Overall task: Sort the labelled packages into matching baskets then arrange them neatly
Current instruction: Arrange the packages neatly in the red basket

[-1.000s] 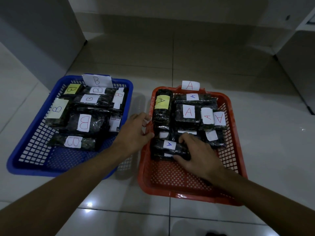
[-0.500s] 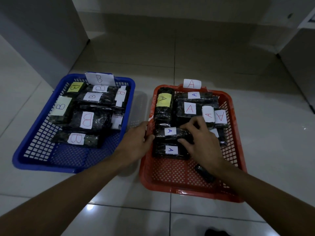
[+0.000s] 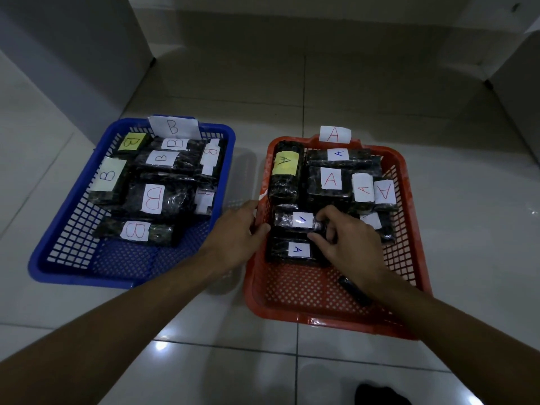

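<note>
The fingers (image 3: 324, 236) of the right hand (image 3: 346, 241) are curled around the near end of a black package (image 3: 292, 222) with a white label, pinching it as it lies across the red basket (image 3: 409, 217) just beyond another A-labelled package (image 3: 292, 251); the left hand (image 3: 236, 232) grips the red basket's left rim, thumb hooked over the edge, seemingly to steady it; the blue basket (image 3: 73, 206) beside it holds only B-labelled packages, so sorting looks done and tidying remains; to do this step well, slide the held package square against its neighbour, label up, without disturbing the row behind; a small dark object (image 3: 353, 289) lies loose near the wrist.
</note>
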A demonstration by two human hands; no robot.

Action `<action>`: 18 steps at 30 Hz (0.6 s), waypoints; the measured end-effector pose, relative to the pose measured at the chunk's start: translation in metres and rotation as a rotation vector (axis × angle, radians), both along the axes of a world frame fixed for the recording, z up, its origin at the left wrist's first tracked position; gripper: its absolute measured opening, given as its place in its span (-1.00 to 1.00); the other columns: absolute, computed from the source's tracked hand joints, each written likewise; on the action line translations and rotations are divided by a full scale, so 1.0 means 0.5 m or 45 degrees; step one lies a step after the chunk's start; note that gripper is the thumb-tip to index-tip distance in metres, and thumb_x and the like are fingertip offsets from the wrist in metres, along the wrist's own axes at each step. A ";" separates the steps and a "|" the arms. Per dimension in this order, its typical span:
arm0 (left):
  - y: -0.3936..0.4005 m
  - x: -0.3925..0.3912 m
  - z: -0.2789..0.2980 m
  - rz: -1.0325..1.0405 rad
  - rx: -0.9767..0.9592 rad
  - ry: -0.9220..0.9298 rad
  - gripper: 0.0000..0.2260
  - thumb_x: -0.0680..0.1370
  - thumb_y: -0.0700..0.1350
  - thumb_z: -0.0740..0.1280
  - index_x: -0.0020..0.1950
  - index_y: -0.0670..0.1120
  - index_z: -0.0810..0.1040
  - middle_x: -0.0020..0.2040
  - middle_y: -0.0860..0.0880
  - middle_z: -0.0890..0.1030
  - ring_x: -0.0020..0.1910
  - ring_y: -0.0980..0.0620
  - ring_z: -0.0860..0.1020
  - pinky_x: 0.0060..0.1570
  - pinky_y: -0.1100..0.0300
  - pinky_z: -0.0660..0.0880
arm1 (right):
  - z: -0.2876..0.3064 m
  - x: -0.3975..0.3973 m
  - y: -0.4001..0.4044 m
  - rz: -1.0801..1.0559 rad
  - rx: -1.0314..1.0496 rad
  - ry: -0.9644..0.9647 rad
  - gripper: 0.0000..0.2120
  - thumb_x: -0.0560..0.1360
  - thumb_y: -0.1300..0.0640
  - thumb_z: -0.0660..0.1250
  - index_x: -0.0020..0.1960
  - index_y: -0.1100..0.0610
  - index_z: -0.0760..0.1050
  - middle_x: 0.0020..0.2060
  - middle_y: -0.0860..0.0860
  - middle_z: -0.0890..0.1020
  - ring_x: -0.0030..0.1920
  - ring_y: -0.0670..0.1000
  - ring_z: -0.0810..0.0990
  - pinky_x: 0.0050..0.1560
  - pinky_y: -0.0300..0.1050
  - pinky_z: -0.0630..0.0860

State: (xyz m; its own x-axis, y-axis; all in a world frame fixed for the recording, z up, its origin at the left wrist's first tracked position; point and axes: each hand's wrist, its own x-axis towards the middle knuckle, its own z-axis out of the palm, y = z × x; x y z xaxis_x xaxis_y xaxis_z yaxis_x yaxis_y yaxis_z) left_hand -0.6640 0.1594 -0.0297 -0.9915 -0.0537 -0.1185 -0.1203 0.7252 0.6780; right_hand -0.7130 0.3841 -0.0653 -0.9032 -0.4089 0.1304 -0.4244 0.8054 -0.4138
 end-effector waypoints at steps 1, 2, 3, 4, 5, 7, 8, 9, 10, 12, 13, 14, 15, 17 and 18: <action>0.001 0.000 0.001 0.002 -0.005 0.003 -0.83 0.57 -0.07 0.32 0.15 -0.01 0.47 -0.28 0.20 0.49 -0.30 0.28 0.49 -0.38 0.48 0.30 | 0.001 0.001 -0.009 0.021 -0.005 0.004 -0.73 0.47 -0.07 0.44 0.12 -0.10 0.45 -0.36 -0.18 0.45 -0.33 -0.15 0.49 -0.36 -0.08 0.54; 0.001 -0.001 0.001 0.004 -0.013 0.007 -0.84 0.57 -0.07 0.32 0.14 -0.01 0.47 -0.28 0.20 0.49 -0.30 0.28 0.49 -0.38 0.48 0.29 | 0.003 0.002 -0.020 0.051 0.001 0.012 -0.70 0.48 -0.06 0.43 0.17 -0.10 0.47 -0.34 -0.20 0.45 -0.30 -0.12 0.52 -0.34 -0.07 0.55; 0.001 -0.002 0.001 0.005 -0.022 0.008 -0.84 0.57 -0.07 0.32 0.14 -0.02 0.48 -0.28 0.19 0.50 -0.30 0.28 0.49 -0.37 0.47 0.29 | 0.003 0.002 -0.029 0.083 0.015 0.021 -0.67 0.49 -0.04 0.41 0.24 -0.11 0.47 -0.31 -0.22 0.45 -0.28 -0.09 0.55 -0.32 -0.05 0.57; 0.001 -0.002 0.000 0.007 -0.029 0.010 -0.84 0.57 -0.07 0.32 0.13 -0.02 0.48 -0.27 0.18 0.51 -0.30 0.27 0.50 -0.36 0.46 0.30 | 0.003 0.002 -0.037 0.106 0.032 0.023 -0.64 0.50 -0.04 0.40 0.28 -0.11 0.47 -0.28 -0.22 0.46 -0.25 -0.06 0.58 -0.29 -0.03 0.58; 0.001 -0.002 -0.001 0.014 -0.037 0.018 -0.85 0.57 -0.08 0.32 0.13 -0.01 0.48 -0.25 0.17 0.52 -0.28 0.24 0.52 -0.35 0.45 0.32 | 0.004 0.001 -0.043 0.116 0.044 0.018 -0.63 0.50 -0.04 0.40 0.29 -0.12 0.47 -0.26 -0.19 0.50 -0.22 -0.04 0.60 -0.27 -0.01 0.59; 0.004 -0.001 -0.004 0.026 -0.080 0.084 -0.80 0.55 -0.09 0.33 0.15 -0.02 0.44 -0.13 0.08 0.55 -0.15 0.12 0.56 -0.22 0.37 0.43 | 0.008 -0.004 -0.046 0.128 0.049 0.003 -0.61 0.50 -0.05 0.40 0.31 -0.12 0.48 -0.21 -0.16 0.57 -0.18 -0.03 0.61 -0.24 0.00 0.60; 0.008 -0.002 -0.006 0.022 -0.126 0.127 -0.73 0.54 -0.09 0.33 0.22 -0.03 0.40 -0.01 0.02 0.55 -0.03 0.06 0.55 -0.09 0.26 0.49 | 0.014 -0.005 -0.043 0.146 0.045 -0.009 -0.60 0.50 -0.06 0.40 0.32 -0.12 0.47 -0.20 -0.16 0.58 -0.16 -0.05 0.61 -0.22 -0.01 0.60; 0.011 -0.004 -0.006 0.017 -0.174 0.159 -0.64 0.53 -0.09 0.33 0.30 -0.05 0.35 0.11 -0.03 0.51 0.08 0.00 0.51 0.02 0.17 0.49 | 0.023 -0.006 -0.038 0.170 0.043 -0.028 -0.57 0.50 -0.07 0.40 0.34 -0.13 0.45 -0.19 -0.18 0.58 -0.14 -0.08 0.60 -0.20 -0.04 0.59; 0.016 -0.005 -0.004 0.018 -0.199 0.176 -0.56 0.52 -0.09 0.33 0.36 -0.07 0.30 0.18 -0.07 0.47 0.14 -0.03 0.47 0.09 0.10 0.47 | 0.033 -0.006 -0.029 0.194 0.039 -0.049 -0.56 0.49 -0.08 0.40 0.35 -0.13 0.42 -0.18 -0.19 0.58 -0.14 -0.11 0.59 -0.20 -0.07 0.59; 0.023 -0.007 0.000 0.022 -0.171 0.161 -0.52 0.54 -0.08 0.33 0.41 -0.08 0.25 0.24 -0.10 0.43 0.20 -0.07 0.45 0.16 0.05 0.44 | 0.057 -0.007 0.001 0.219 0.022 -0.079 -0.62 0.48 -0.08 0.41 0.26 -0.10 0.43 -0.20 -0.20 0.58 -0.20 -0.15 0.57 -0.22 -0.09 0.58; 0.025 -0.006 0.000 0.018 -0.142 0.134 -0.52 0.55 -0.08 0.32 0.43 -0.08 0.24 0.26 -0.11 0.42 0.22 -0.08 0.45 0.17 0.07 0.42 | 0.069 -0.009 0.022 0.224 0.047 -0.103 -0.68 0.47 -0.09 0.43 0.17 -0.09 0.45 -0.21 -0.20 0.58 -0.22 -0.17 0.56 -0.21 -0.08 0.59; 0.026 -0.005 -0.002 0.008 -0.117 0.105 -0.52 0.56 -0.09 0.30 0.44 -0.07 0.23 0.27 -0.11 0.42 0.24 -0.07 0.44 0.16 0.12 0.39 | 0.082 -0.013 0.045 0.230 0.117 -0.149 -0.71 0.44 -0.10 0.45 0.09 -0.09 0.46 -0.21 -0.20 0.58 -0.21 -0.17 0.56 -0.19 -0.07 0.60; 0.027 -0.004 -0.004 -0.008 -0.098 0.083 -0.52 0.58 -0.10 0.29 0.46 -0.06 0.20 0.28 -0.11 0.42 0.25 -0.06 0.44 0.14 0.17 0.36 | 0.092 -0.017 0.069 0.243 0.235 -0.220 -0.71 0.41 -0.12 0.47 0.04 -0.10 0.46 -0.18 -0.19 0.57 -0.17 -0.16 0.56 -0.14 -0.06 0.60; 0.027 -0.003 -0.007 -0.025 -0.075 0.061 -0.51 0.59 -0.11 0.26 0.49 -0.06 0.17 0.29 -0.11 0.43 0.23 -0.02 0.44 0.09 0.22 0.33 | 0.102 -0.017 0.111 0.310 0.567 -0.377 -0.60 0.33 -0.16 0.52 0.09 -0.10 0.48 -0.02 -0.17 0.56 -0.01 -0.12 0.57 -0.02 -0.06 0.59; 0.028 -0.004 -0.008 -0.022 -0.077 0.060 -0.52 0.59 -0.12 0.25 0.48 -0.07 0.18 0.29 -0.12 0.44 0.21 -0.01 0.44 0.08 0.22 0.32 | 0.101 -0.013 0.124 0.360 0.712 -0.436 -0.50 0.31 -0.14 0.54 0.17 -0.08 0.47 0.08 -0.14 0.54 0.08 -0.08 0.55 0.02 -0.05 0.59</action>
State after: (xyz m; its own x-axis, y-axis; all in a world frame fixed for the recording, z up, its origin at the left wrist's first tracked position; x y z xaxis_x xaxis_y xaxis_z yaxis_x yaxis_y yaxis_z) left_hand -0.6660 0.1736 -0.0339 -0.9968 -0.0418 -0.0688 -0.0761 0.7667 0.6375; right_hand -0.7192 0.4460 -0.0150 -0.7050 -0.5564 -0.4397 -0.5686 0.8141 -0.1184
